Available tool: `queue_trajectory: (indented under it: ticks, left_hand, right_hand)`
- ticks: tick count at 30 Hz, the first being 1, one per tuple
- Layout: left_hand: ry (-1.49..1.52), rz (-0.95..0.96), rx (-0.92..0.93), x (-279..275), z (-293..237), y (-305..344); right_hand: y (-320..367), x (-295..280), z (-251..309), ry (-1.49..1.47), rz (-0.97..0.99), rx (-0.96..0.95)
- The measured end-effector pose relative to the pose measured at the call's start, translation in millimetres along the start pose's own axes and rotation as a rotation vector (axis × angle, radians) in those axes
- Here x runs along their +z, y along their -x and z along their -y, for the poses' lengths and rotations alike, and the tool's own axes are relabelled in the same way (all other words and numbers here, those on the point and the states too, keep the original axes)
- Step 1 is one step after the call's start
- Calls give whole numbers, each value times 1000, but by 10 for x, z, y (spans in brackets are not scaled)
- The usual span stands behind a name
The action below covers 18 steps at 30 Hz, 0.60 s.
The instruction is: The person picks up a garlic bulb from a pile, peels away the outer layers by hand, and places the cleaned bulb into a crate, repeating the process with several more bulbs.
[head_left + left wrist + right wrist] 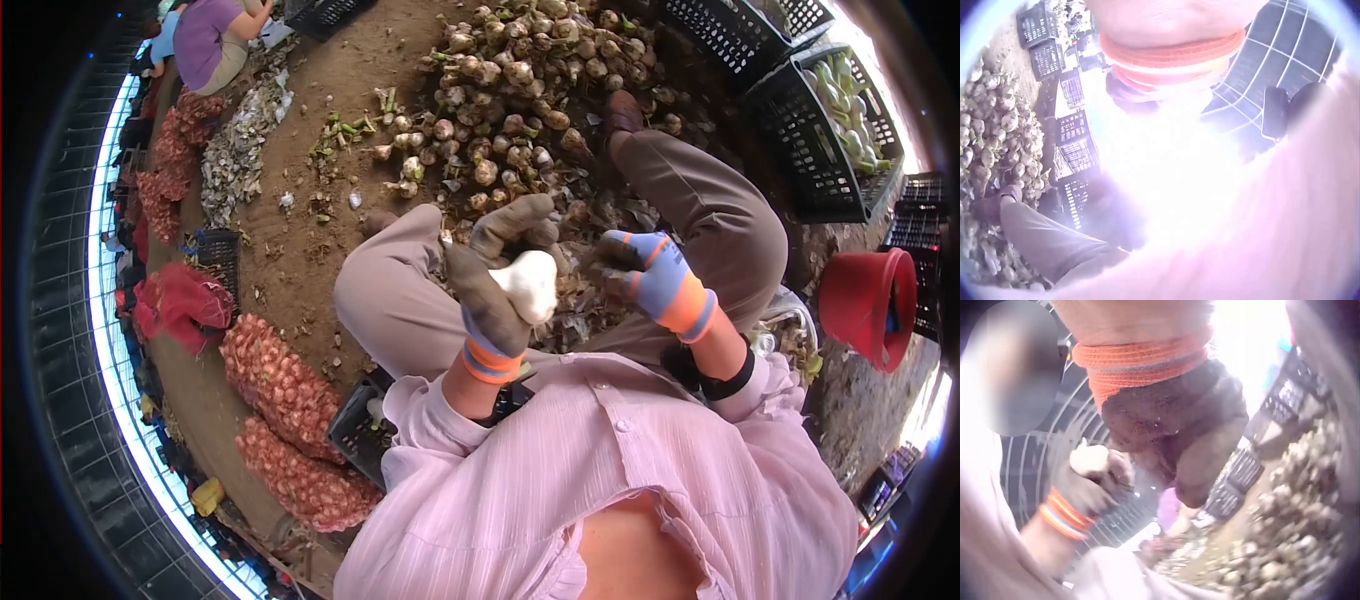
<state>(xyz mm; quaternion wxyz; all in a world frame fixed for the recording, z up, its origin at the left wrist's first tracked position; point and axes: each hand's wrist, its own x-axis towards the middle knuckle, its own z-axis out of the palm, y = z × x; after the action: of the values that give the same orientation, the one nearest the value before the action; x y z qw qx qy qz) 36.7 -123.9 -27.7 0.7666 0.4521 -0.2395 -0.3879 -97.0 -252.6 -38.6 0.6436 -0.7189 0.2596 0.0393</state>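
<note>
A clean white garlic bulb (pixel 532 284) lies in my gloved left hand (pixel 484 292), whose fingers and thumb curve round it. That same bulb (pixel 1089 460) shows pale in the right wrist view, gripped by the left hand (pixel 1085 494). To its right, apart from the bulb, my right hand (pixel 655 278) is raised in a blue and orange glove, dark on the palm side. Its fingers (pixel 1197 478) curl inward with nothing visible between them. Glare covers the left wrist view, where only the orange cuff (pixel 1172 56) shows of that hand's glove.
A large heap of garlic bulbs (pixel 520 75) covers the ground ahead. Black crates (pixel 800 150) and a red bucket (pixel 868 305) stand at the right. Full net sacks (pixel 285 380) lie at the left. Another person (pixel 210 45) sits at the far left.
</note>
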Motion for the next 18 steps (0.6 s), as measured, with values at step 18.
queue_trajectory:
  ticks: [18]
  left_hand:
    - [213, -205, -113, -635, 66, 213]
  right_hand:
    - [12, 565, 161, 921, 25, -679]
